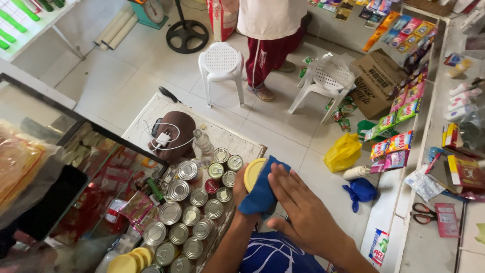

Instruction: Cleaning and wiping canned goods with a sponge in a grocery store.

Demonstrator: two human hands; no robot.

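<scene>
— While the left hand grips that yellow-lidded can, where's the blue cloth?

— Pressed over the can by the right hand, fingers flat and spread.

— Any room?

— Open tiled floor beyond the crate's edge; two white stools; roughly twenty tins crowd the left.

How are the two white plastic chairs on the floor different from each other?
The left white plastic chair stands upright on all its legs, while the right white plastic chair is tipped at a slant. The left one's round seat is bare and has no backrest in view; the right one shows a perforated, basket-like seat and small packets lie around its legs. Both are white, perforated plastic on the tiled floor.
</scene>
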